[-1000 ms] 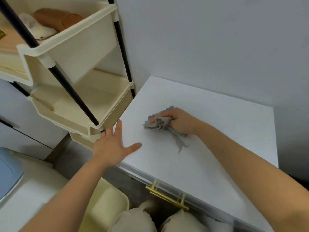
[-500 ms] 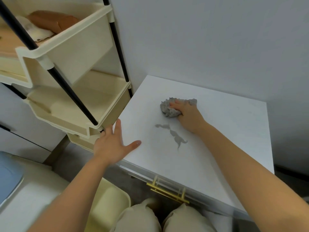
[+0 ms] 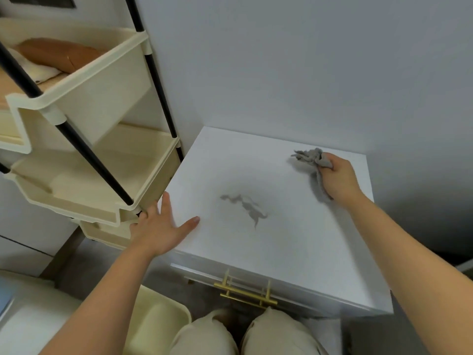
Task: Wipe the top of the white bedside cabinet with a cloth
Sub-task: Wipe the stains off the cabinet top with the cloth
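The right hand (image 3: 339, 179) is closed in a fist around a crumpled grey cloth (image 3: 313, 163), pressing it onto the flat white top of the bedside cabinet (image 3: 294, 242) at its far right corner, close to the grey wall (image 3: 307, 73). Part of the cloth bunches out to the left of the knuckles and a strip trails under the palm toward the wrist. The left hand (image 3: 160, 228) lies open, fingers spread and holding nothing, flat on the near left edge of the cabinet top beside the cream plastic tiered shelf cart (image 3: 84, 160).

Near the middle of the top a thin, ragged grey smear (image 3: 245, 204) remains, its long axis running from far left to near right. It lies to the left of and nearer than the cloth, roughly between the two hands. The cloth hand is the one that must reach it, so the next stroke probably calls for a pull leftward and toward the body, along or across that smear. The brass drawer handle (image 3: 244, 294) sits below the near edge.
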